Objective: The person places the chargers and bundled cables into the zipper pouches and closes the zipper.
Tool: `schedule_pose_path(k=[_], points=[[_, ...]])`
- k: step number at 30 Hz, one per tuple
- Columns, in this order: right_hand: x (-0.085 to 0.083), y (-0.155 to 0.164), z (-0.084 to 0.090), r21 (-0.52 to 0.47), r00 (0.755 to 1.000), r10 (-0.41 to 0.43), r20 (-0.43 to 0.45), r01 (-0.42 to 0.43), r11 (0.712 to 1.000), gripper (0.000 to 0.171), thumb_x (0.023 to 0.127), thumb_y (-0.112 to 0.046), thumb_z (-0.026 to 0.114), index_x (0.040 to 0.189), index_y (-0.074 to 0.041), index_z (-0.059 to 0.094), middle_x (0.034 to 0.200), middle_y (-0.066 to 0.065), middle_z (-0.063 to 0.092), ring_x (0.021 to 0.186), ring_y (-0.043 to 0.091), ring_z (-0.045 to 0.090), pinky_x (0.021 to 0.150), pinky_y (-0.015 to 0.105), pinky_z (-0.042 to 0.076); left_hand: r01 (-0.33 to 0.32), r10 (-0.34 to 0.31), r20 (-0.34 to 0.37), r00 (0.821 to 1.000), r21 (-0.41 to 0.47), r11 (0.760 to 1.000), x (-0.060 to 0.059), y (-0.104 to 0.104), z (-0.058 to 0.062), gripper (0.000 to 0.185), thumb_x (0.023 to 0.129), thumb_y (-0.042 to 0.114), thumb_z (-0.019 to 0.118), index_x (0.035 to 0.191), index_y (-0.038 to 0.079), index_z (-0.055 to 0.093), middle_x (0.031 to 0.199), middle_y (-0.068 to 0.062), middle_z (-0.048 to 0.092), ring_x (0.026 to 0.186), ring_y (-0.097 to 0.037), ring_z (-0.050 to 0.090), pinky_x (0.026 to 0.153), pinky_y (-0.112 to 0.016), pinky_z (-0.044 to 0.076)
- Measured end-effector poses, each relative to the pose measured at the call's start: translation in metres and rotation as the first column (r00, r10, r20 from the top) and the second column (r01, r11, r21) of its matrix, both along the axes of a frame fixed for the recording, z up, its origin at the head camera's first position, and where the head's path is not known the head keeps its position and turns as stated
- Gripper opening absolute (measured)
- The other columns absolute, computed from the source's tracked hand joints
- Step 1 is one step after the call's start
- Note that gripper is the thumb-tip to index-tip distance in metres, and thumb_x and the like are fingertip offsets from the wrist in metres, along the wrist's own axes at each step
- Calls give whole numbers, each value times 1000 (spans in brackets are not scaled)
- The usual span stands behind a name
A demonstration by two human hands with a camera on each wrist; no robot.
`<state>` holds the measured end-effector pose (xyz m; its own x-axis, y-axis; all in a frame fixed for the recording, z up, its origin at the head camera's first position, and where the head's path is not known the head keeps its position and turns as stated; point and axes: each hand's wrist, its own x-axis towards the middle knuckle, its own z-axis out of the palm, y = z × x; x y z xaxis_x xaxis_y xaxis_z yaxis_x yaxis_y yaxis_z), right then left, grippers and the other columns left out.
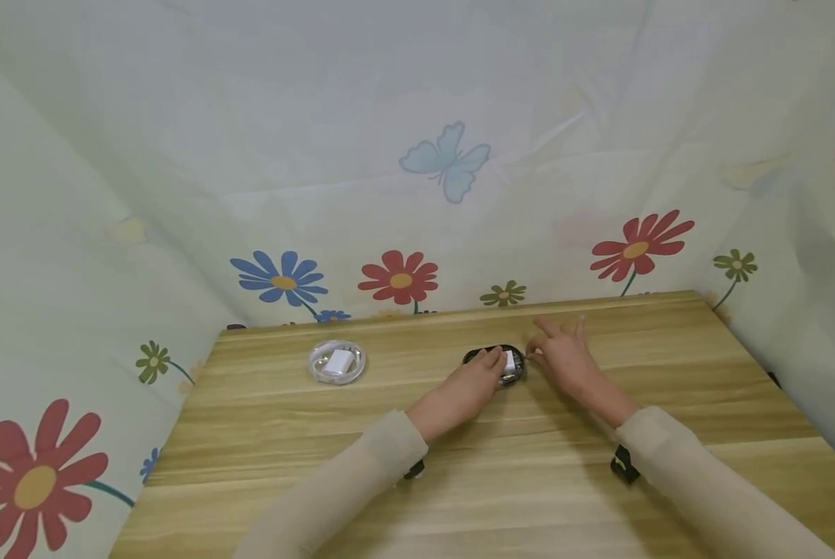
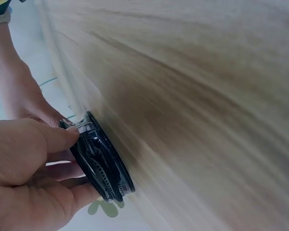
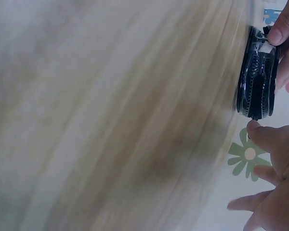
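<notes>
A small black zip case (image 1: 519, 363) with rounded ends lies on the wooden table, a white piece showing at its top. My left hand (image 1: 463, 386) holds it, thumb at one side and the other fingers over the top. The zipper teeth run along the side wall of the case (image 2: 105, 163) in the left wrist view. At the case's right end, my right hand (image 1: 569, 363) pinches the small zipper pull (image 3: 254, 119) between thumb and finger, its other fingers spread.
To the left on the wooden table (image 1: 263, 435) lies a round coiled white cable (image 1: 314, 363) with a white charger block (image 1: 339, 362) in its middle. A flower-printed curtain (image 1: 319, 155) stands behind the table's back edge and along both sides.
</notes>
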<state>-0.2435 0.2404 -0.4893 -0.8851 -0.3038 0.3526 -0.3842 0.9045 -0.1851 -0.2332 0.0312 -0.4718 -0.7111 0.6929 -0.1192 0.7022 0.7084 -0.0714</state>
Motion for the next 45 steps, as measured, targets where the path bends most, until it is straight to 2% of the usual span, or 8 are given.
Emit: schedule_pose_path(k=[11, 19, 24, 29, 36, 39, 41, 45], points=[[1, 4, -3, 24, 1000, 18, 13, -19, 1000, 4, 86, -15, 81, 87, -14, 77, 135, 19, 65, 103, 42, 71, 98, 90, 8, 32, -33, -21, 999, -45, 999, 3, -4, -1, 52, 110, 25, 45, 158, 6, 35, 164, -12, 33, 143, -29, 44, 104, -37, 51], [7, 6, 1, 73, 1000, -10, 4, 10, 997, 4, 87, -21, 81, 88, -21, 77, 138, 9, 63, 135, 42, 51, 100, 90, 3, 81, -82, -36, 996, -35, 996, 4, -8, 0, 50, 109, 24, 48, 156, 8, 40, 161, -9, 39, 141, -26, 47, 106, -35, 49], [8, 5, -1, 82, 999, -7, -31, 10, 997, 4, 89, -22, 80, 88, -22, 76, 141, 7, 60, 139, 40, 45, 102, 88, 8, 137, -138, -29, 990, -6, 990, 0, -13, 1, 48, 108, 25, 50, 154, 11, 45, 158, -7, 43, 139, -21, 49, 105, -30, 50], [4, 3, -2, 54, 999, 14, -44, -12, 998, 7, 87, -22, 82, 85, -23, 75, 143, 9, 58, 137, 39, 44, 100, 88, 17, 199, -201, 25, 979, 42, 979, -14, -21, 3, 47, 106, 19, 56, 153, 19, 49, 158, -3, 44, 134, -18, 54, 103, -27, 50], [7, -7, 1, -13, 994, 94, 51, -93, 996, 11, 84, -20, 84, 80, -22, 74, 142, 13, 57, 133, 43, 45, 94, 88, 24, 86, -91, 35, 995, 104, 991, -27, -27, 12, 50, 99, 1, 62, 142, 27, 62, 148, -7, 55, 133, -24, 55, 106, -36, 49], [9, -9, 3, -55, 994, 78, 76, -74, 996, 10, 86, -19, 82, 80, -20, 74, 143, 14, 55, 134, 47, 43, 96, 87, 24, 45, -53, 69, 996, 115, 992, -28, -20, 14, 39, 103, 17, 61, 141, 19, 63, 148, -12, 54, 137, -28, 51, 113, -39, 42], [9, -10, 3, -79, 995, 65, 73, -59, 995, 10, 85, -18, 82, 79, -18, 74, 142, 15, 55, 133, 50, 43, 97, 87, 24, 27, -37, 85, 996, 112, 993, -27, -13, 16, 43, 103, 32, 61, 141, 13, 61, 147, -13, 55, 138, -30, 49, 115, -41, 40], [16, -15, -3, -117, 994, 79, 81, -70, 991, 12, 85, -17, 83, 78, -19, 73, 141, 16, 56, 130, 52, 44, 95, 88, 25, -11, 7, 40, 999, 103, 995, -22, -5, 12, 50, 101, 47, 61, 133, 8, 63, 134, -9, 63, 128, -26, 57, 108, -40, 46]])
